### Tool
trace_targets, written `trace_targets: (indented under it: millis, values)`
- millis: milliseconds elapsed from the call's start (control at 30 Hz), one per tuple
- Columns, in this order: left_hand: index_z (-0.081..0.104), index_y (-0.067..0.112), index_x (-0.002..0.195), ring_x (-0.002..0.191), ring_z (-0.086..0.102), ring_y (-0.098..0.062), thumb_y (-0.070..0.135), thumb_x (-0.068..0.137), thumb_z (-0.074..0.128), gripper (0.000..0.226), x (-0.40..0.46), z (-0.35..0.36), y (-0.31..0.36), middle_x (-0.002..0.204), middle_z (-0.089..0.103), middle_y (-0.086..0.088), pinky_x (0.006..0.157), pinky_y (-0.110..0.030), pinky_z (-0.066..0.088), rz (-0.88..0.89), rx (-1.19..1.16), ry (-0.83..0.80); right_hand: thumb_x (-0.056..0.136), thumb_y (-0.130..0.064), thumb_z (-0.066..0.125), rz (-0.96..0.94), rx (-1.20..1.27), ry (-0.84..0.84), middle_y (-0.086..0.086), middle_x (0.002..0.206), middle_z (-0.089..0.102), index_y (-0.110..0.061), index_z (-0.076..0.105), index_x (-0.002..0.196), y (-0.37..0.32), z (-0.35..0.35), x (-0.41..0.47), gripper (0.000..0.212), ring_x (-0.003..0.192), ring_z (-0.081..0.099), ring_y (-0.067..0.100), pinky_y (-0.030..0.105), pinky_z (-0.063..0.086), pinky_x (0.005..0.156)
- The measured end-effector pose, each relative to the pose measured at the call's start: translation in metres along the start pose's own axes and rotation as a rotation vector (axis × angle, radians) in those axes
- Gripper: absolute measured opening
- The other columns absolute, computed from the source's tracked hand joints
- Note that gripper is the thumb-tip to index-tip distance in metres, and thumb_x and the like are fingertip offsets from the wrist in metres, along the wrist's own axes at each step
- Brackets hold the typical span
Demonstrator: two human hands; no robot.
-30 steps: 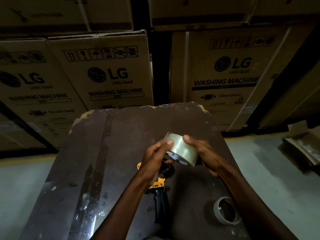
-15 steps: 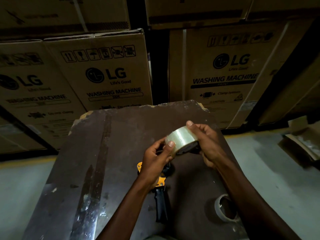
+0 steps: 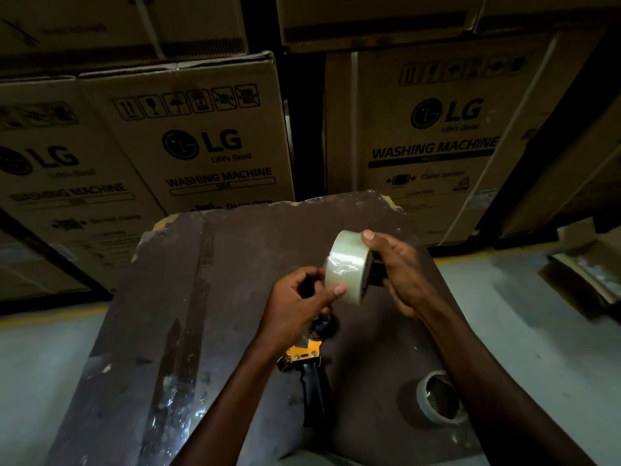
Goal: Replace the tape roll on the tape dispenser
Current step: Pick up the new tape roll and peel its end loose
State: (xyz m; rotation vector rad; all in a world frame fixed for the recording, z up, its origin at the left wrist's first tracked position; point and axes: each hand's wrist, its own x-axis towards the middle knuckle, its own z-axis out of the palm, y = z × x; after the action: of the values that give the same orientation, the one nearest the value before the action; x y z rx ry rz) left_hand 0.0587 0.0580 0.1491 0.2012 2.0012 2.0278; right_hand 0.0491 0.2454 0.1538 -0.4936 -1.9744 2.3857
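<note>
Both hands held a full roll (image 3: 347,267) of clear tape in the air above a dark table (image 3: 215,284). The right hand (image 3: 398,274) gripped the roll from its far side, thumb curled over the top edge and fingers wrapped behind, where they could not be seen clearly. The left hand (image 3: 299,301) pinched at the near lower edge, thumb pressed flat on the shiny outer band, the other fingers curled under. It looked as though the left thumb was feeling for the loose end of the tape, though no free end was visible.

The roll seemed light and stiff, wound tightly on a rigid core, so it should tolerate a firm squeeze. Its outer face looked glossy and likely slippery, while any peeled end would be sticky and prone to folding onto itself. The safest hold appeared to be across the flat sides or through the core hole, keeping fingers off the adhesive.

Directly below the left hand, the dispenser (image 3: 307,361) lay on the table, yellow body and black handle pointing toward the person, with no roll seen on it. An empty cardboard core (image 3: 425,396) stood near the right forearm. Stacked washing-machine cartons (image 3: 201,139) filled the background.
</note>
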Motion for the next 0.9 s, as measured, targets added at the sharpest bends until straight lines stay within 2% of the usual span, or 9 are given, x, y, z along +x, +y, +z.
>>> trace_targets:
  millis: [33, 100, 167, 267, 333, 467, 600, 733, 900]
  values:
    - [0.067, 0.014, 0.111, 0.077, 0.063, -0.023, 0.019, 0.075, 0.081, 0.038, 0.001, -0.002, 0.002, 0.091, 0.065, -0.013, 0.066, -0.032, 0.055, 0.026, 0.039, -0.003, 0.084, -0.043, 0.068, 0.008, -0.006, 0.001, 0.018, 0.107, 0.074, -0.017, 0.071, 0.107, 0.0, 0.0, 0.0, 0.034, 0.097, 0.068, 0.034, 0.055, 0.054, 0.092]
    - [0.057, 0.031, 0.131, 0.1, 0.066, -0.013, 0.023, 0.073, 0.084, 0.064, 0.004, -0.006, 0.004, 0.114, 0.066, 0.001, 0.081, -0.031, 0.058, 0.097, 0.16, -0.024, 0.09, -0.043, 0.065, 0.025, -0.019, -0.006, 0.022, 0.11, 0.073, -0.018, 0.073, 0.103, 0.001, 0.001, -0.001, 0.029, 0.1, 0.069, 0.039, 0.058, 0.052, 0.094]
    - [0.044, 0.05, 0.138, 0.115, 0.058, -0.002, 0.03, 0.071, 0.084, 0.081, 0.006, -0.011, 0.009, 0.135, 0.053, 0.01, 0.085, -0.025, 0.057, 0.173, 0.243, -0.09, 0.088, -0.049, 0.065, 0.036, -0.035, -0.032, 0.02, 0.11, 0.073, -0.019, 0.073, 0.104, 0.001, 0.001, -0.003, 0.035, 0.105, 0.069, 0.04, 0.058, 0.053, 0.094]
    - [0.049, 0.044, 0.136, 0.131, 0.042, 0.008, 0.027, 0.074, 0.083, 0.073, 0.01, -0.013, 0.017, 0.149, 0.041, 0.015, 0.098, -0.009, 0.043, 0.281, 0.35, -0.17, 0.081, -0.059, 0.063, 0.055, -0.058, -0.075, 0.016, 0.11, 0.074, -0.018, 0.071, 0.112, 0.001, 0.002, -0.004, 0.052, 0.105, 0.069, 0.038, 0.056, 0.054, 0.092]
    - [0.056, 0.036, 0.133, 0.137, 0.037, 0.007, 0.024, 0.073, 0.084, 0.067, 0.013, -0.013, 0.021, 0.15, 0.042, 0.015, 0.106, -0.012, 0.038, 0.303, 0.352, -0.188, 0.077, -0.064, 0.063, 0.065, -0.069, -0.091, 0.014, 0.11, 0.074, -0.019, 0.071, 0.113, 0.0, 0.002, -0.004, 0.058, 0.104, 0.07, 0.036, 0.056, 0.054, 0.092]
    - [0.069, 0.033, 0.12, 0.131, 0.048, -0.003, 0.029, 0.072, 0.085, 0.05, 0.017, -0.016, 0.022, 0.137, 0.054, 0.012, 0.106, -0.033, 0.047, 0.303, 0.265, -0.156, 0.074, -0.063, 0.063, 0.075, -0.074, -0.095, 0.02, 0.107, 0.074, -0.016, 0.071, 0.108, -0.002, 0.003, -0.005, 0.059, 0.095, 0.071, 0.032, 0.055, 0.055, 0.09]
    - [0.075, 0.018, 0.105, 0.116, 0.057, -0.003, 0.021, 0.073, 0.081, 0.033, 0.016, -0.011, 0.024, 0.124, 0.057, -0.001, 0.09, -0.021, 0.052, 0.345, 0.164, -0.146, 0.072, -0.067, 0.063, 0.079, -0.099, -0.121, 0.018, 0.1, 0.075, -0.014, 0.07, 0.11, 0.001, 0.003, -0.005, 0.065, 0.088, 0.072, 0.032, 0.047, 0.056, 0.078]
    - [0.078, 0.007, 0.092, 0.109, 0.065, -0.014, 0.014, 0.077, 0.078, 0.017, 0.017, -0.006, 0.02, 0.115, 0.067, -0.009, 0.09, -0.024, 0.052, 0.4, 0.142, -0.046, 0.076, -0.069, 0.061, 0.065, -0.118, -0.158, 0.018, 0.105, 0.075, -0.013, 0.07, 0.115, 0.004, 0.005, -0.006, 0.069, 0.093, 0.072, 0.033, 0.045, 0.056, 0.077]
    - [0.077, 0.006, 0.093, 0.099, 0.071, -0.015, 0.006, 0.081, 0.077, 0.012, 0.02, -0.004, 0.016, 0.105, 0.073, -0.008, 0.084, -0.026, 0.056, 0.363, 0.114, 0.039, 0.068, -0.083, 0.058, 0.113, -0.101, -0.309, 0.002, 0.129, 0.068, -0.044, 0.057, 0.13, 0.01, -0.001, -0.008, 0.073, 0.116, 0.066, 0.028, 0.056, 0.053, 0.094]
